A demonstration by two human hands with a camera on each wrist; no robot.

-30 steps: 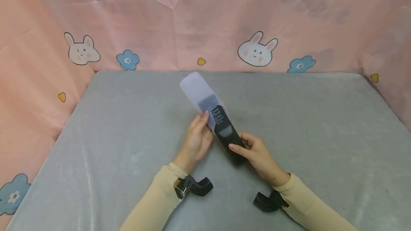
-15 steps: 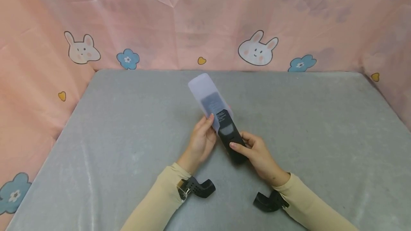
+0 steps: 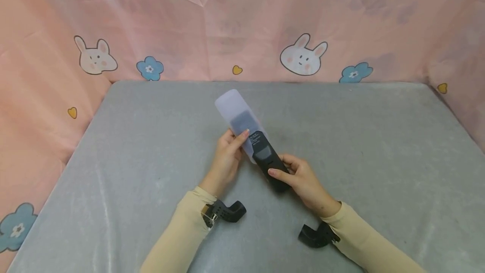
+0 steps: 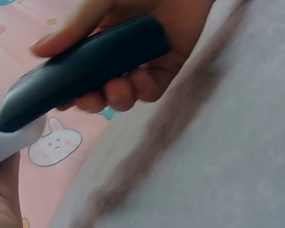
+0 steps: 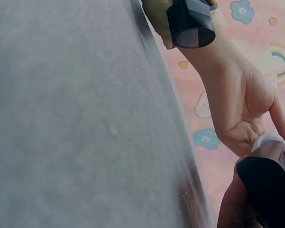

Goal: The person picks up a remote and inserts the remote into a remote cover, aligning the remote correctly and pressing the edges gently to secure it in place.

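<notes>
A black remote control (image 3: 265, 153), its printed back facing up, is partly inside a translucent whitish sleeve (image 3: 230, 102). The dark end shows through the sleeve. My left hand (image 3: 224, 159) pinches the sleeve near its mouth, thumb on top and the other fingers mostly hidden beneath. Farther down, my right hand (image 3: 307, 185) grips the bare lower part of the remote, thumb across its back. From the left wrist, the right hand's fingers (image 4: 119, 95) show curled under the remote. In the right wrist view, the left palm (image 5: 240, 99) is beyond the remote's near end.
A grey cloth-covered table (image 3: 360, 155) lies under both hands. Pink fabric (image 3: 242, 24) with rabbits and flowers hangs behind it and at the sides. Black wrist cameras (image 3: 231, 212) are strapped over the beige sleeves (image 3: 182, 231).
The sleeve covers slightly more of the remote than a second ago. It and my left hand shifted right, then back left. My right hand stays nearly still.
</notes>
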